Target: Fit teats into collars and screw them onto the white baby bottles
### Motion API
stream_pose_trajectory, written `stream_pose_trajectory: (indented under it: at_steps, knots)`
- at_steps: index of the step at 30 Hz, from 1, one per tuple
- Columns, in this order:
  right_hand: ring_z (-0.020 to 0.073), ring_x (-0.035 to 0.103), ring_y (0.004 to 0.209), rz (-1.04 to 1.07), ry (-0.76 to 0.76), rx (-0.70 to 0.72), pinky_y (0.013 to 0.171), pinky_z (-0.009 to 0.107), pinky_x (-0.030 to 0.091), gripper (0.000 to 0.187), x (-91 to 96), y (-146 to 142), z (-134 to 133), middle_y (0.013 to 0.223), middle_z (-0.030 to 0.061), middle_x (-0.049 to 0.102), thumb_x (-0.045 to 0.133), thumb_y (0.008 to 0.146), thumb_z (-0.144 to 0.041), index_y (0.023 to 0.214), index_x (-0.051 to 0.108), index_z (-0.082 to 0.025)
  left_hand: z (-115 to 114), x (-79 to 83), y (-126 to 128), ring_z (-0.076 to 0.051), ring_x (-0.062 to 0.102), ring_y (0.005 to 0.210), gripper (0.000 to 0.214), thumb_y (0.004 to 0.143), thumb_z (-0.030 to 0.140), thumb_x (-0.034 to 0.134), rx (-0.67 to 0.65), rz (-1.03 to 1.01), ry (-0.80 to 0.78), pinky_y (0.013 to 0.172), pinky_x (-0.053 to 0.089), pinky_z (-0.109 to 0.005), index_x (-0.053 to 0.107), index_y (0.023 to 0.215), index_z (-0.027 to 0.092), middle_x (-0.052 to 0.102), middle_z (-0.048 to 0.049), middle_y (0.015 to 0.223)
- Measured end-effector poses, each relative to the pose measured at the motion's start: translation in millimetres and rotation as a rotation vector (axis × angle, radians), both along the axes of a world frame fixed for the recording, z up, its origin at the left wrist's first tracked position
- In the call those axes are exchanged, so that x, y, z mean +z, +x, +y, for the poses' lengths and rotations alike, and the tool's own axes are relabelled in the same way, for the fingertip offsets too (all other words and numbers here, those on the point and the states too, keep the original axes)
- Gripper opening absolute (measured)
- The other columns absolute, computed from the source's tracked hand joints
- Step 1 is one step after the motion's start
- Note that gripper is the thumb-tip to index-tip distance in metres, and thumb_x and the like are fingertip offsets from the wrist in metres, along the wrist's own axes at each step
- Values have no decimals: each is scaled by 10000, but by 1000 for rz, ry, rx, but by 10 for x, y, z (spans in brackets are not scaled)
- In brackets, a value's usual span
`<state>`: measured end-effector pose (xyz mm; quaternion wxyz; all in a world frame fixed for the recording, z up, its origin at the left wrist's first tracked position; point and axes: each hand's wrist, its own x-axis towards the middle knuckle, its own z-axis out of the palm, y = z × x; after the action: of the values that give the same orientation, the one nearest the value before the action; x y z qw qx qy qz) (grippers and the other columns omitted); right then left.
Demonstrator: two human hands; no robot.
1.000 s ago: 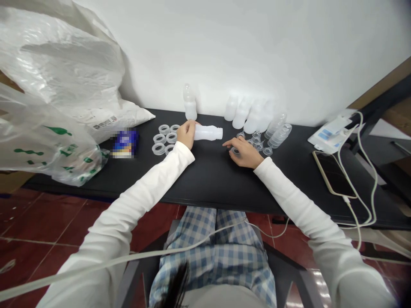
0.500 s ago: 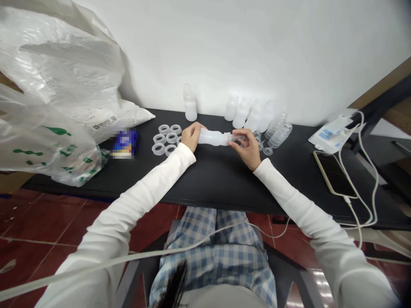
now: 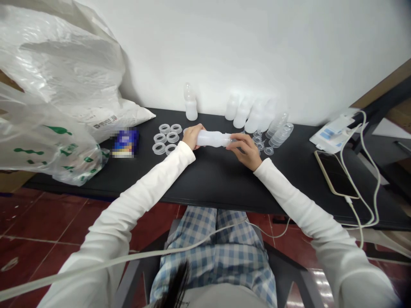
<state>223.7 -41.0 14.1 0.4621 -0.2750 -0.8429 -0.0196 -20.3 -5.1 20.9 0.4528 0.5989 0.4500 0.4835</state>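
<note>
A black bench [image 3: 208,179] runs along the white wall, with big plastic bags [image 3: 58,85] piled at its left end and a phone [image 3: 335,173] lying at the right. Over the middle of the bench a white bottle [image 3: 212,138] is held on its side, mouth to the right. The left grip [image 3: 192,136] is closed around the bottle's base; the right grip [image 3: 246,149] pinches its mouth end with the fingertips. White rings [image 3: 167,137] lie just left of the left grip, small clear pieces [image 3: 261,143] just behind the right one.
</note>
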Motion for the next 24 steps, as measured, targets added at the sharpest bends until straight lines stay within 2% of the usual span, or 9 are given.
stream_pose_trajectory:
  at_steps: [4,5,7,10,13,16,20,22,24]
  knots:
    - [222,688,1038,-25,49,42,915,433,609,48,-1,19,-3,1117,61,710,636,944,-290,937,683,-285,-41,37,5,-91,326,276,610,922,717,363,-17,16,50,330,240,-266,567,661,205,502,9,414]
    - [227,690,1039,12,17,36,916,437,610,55,-3,15,0,1112,64,711,668,925,-327,954,675,-281,-51,36,6,-93,355,297,609,918,727,373,-7,31,88,344,274,-266,579,684,204,495,13,432]
    - [227,698,1015,140,-95,11,886,424,622,216,-16,2,20,1097,68,707,710,888,-429,1018,644,-269,-68,30,7,-105,460,384,592,908,742,398,18,95,191,409,372,-267,606,766,207,542,9,525]
    - [173,704,797,361,-289,-19,700,333,630,356,-61,-12,76,948,33,694,643,911,-533,1124,574,-256,-73,16,7,-173,664,747,596,867,779,456,2,267,416,686,534,-301,624,964,215,686,-46,864]
    - [126,612,542,471,-440,-23,525,274,556,345,-112,-10,129,730,-39,618,560,959,-544,1162,530,-268,-36,4,-2,-263,638,1082,692,764,783,617,-74,420,642,948,518,-411,601,1154,211,665,-111,1138]
    - [113,516,420,492,-530,-14,463,269,490,317,-130,-6,147,602,-80,543,540,972,-538,1154,520,-278,6,-6,-18,-305,591,1170,707,742,691,724,-118,497,776,1035,470,-502,582,1252,222,627,-135,1210]
    - [104,484,398,453,-523,-49,463,257,447,315,-69,6,123,562,-96,500,461,1005,-548,1146,518,-272,-14,4,-32,-303,588,1185,643,771,629,737,-71,509,794,1055,462,-507,598,1247,220,630,-128,1216]
    - [125,556,498,343,-437,-51,543,279,493,357,-18,23,106,636,-66,558,475,994,-558,1193,523,-266,-49,21,-39,-284,614,1149,598,784,617,728,-7,483,739,1028,485,-462,611,1210,213,652,-114,1192]
    - [159,610,631,169,-317,-37,651,325,536,451,22,48,98,782,-13,635,579,935,-570,1254,530,-254,-79,39,-49,-257,643,1096,513,814,593,697,54,462,649,993,503,-408,623,1147,210,681,-87,1151]
